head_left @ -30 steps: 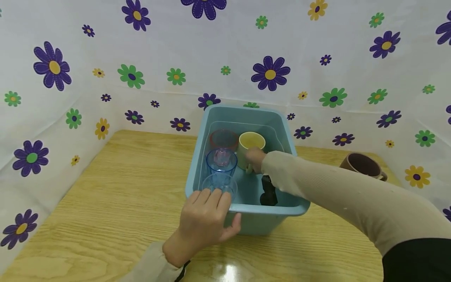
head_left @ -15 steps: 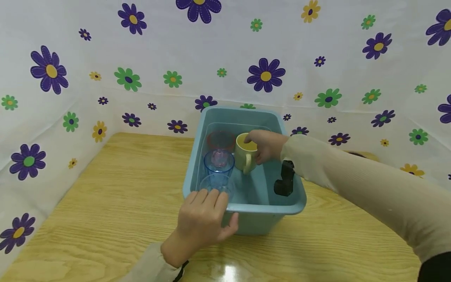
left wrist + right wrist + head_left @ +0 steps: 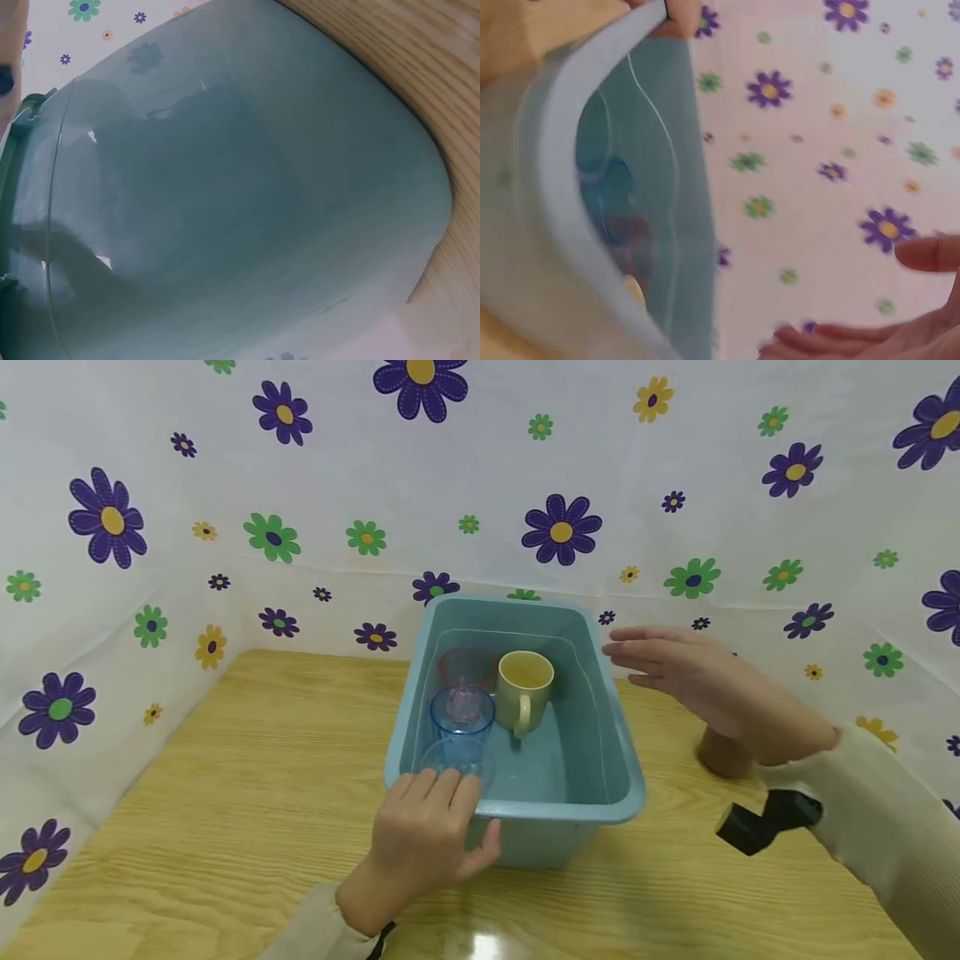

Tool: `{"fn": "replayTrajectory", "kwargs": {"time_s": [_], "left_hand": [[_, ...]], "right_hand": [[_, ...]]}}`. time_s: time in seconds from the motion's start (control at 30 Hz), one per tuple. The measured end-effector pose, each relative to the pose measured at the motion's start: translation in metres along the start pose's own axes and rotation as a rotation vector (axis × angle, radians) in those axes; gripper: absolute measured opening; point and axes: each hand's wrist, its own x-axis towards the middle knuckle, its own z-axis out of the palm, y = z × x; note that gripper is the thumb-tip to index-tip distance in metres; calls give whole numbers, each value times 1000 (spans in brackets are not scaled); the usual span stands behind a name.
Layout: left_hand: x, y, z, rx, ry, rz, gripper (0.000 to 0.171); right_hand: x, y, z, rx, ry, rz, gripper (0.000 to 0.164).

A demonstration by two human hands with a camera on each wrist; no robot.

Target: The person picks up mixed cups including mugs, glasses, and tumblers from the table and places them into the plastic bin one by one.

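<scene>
A blue plastic tub stands on the wooden table. My left hand grips its near rim, fingers over the edge and thumb on the outside. Inside, a pale yellow mug stands upright with its handle toward me. Along the tub's left side are a clear reddish cup, a clear blue cup and a colourless clear cup. To the right of the tub, my right hand is in the air with straight fingers, holding nothing. The right wrist view shows its spread thumb and fingers.
A brown mug stands on the table right of the tub, largely hidden by my right hand. Behind the tub hangs a white flowered cloth, which also lines the left and right sides.
My right hand has let go of the yellow mug, left the tub and moved right, toward the brown mug. The yellow mug stays in the tub. My left hand keeps its grip on the rim.
</scene>
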Motion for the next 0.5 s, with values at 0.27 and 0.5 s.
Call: {"fn": "replayTrajectory", "kwargs": {"time_s": [0.27,0.5], "left_hand": [[-1,-1,1,6,-3,-3,40],[0,2,2,-16,16,-14,42]], "right_hand": [[-49,64,-51,-162,289,-299,38],[-75,158,-96,-198,570,-175,37]]}}
